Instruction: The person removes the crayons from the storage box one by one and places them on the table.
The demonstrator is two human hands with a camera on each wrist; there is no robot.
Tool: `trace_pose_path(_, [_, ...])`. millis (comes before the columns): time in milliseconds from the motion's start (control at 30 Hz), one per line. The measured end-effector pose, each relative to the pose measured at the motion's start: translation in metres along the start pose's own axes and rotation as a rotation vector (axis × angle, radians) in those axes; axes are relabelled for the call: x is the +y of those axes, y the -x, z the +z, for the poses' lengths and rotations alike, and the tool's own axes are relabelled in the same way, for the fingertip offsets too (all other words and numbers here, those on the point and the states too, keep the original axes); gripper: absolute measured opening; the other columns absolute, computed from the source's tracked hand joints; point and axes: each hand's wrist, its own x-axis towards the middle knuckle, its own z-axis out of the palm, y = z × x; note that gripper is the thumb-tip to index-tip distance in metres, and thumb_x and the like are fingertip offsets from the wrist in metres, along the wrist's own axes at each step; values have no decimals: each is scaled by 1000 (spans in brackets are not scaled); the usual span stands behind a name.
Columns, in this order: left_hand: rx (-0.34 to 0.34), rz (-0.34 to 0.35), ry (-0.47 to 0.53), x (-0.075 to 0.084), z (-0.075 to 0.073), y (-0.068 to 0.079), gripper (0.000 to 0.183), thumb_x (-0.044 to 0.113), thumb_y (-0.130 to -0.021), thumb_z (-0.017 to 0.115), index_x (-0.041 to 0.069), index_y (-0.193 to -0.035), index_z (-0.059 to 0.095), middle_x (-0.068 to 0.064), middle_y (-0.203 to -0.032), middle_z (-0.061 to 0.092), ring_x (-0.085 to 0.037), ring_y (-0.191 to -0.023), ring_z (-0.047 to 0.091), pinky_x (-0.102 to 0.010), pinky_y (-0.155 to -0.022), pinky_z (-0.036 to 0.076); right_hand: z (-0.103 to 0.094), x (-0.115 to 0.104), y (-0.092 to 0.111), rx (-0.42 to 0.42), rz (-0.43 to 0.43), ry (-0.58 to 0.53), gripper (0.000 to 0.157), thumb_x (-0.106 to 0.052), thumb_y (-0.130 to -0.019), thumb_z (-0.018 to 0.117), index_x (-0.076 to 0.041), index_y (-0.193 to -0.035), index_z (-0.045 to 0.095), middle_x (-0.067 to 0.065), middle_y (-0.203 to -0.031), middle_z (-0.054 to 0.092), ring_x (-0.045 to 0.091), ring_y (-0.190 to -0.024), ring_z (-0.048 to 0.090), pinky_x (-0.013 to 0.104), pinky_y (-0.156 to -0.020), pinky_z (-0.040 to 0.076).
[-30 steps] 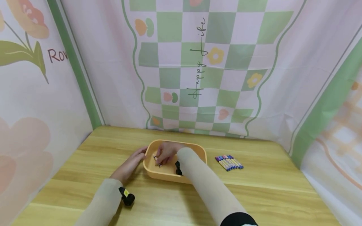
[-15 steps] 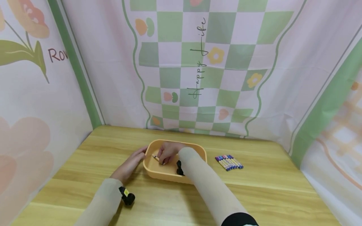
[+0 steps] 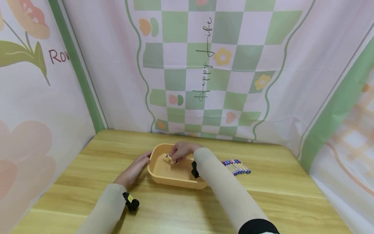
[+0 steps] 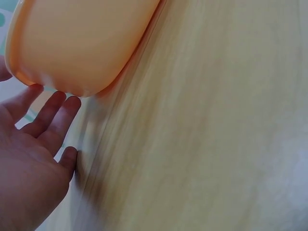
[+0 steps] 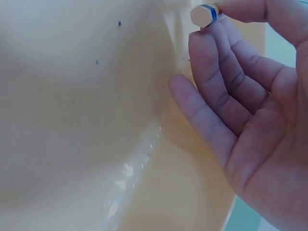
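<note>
An orange plastic basin [image 3: 178, 182] with rounded corners sits on the table. Over its inside, my right hand [image 3: 183, 150] pinches a pale crayon [image 3: 168, 157] between thumb and fingers. The right wrist view shows the cream hexagonal end of this crayon [image 5: 201, 17], with a blue band behind it; the other fingers are half bent below. My left hand [image 3: 135, 169] lies at the basin's left end. In the left wrist view its fairly straight fingertips [image 4: 58, 96] touch the basin's outer wall [image 4: 82, 43].
A row of several crayons [image 3: 238, 167] with purple, pink and blue ends lies on the wooden table [image 3: 277, 195] to the right of the basin, partly behind my right sleeve [image 3: 225, 182]. A printed curtain [image 3: 125, 107] hangs behind the table. Small dark specks mark the basin's floor [image 5: 96, 106].
My right hand has moved right and toward the basin's far wall, lifting the pinched crayon from the left part of the basin. The left hand stays in place.
</note>
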Motion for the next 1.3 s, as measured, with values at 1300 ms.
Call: trace_pose_path(1300, [-12, -17, -8, 1, 0, 3, 61, 34, -99, 51, 25, -157, 34, 0, -164, 25, -29, -152, 9, -62, -117, 1, -85, 181, 196, 251, 151, -117, 41, -9, -90, 63, 12, -125, 57, 13, -106, 67, 26, -98, 65, 47, -89, 56])
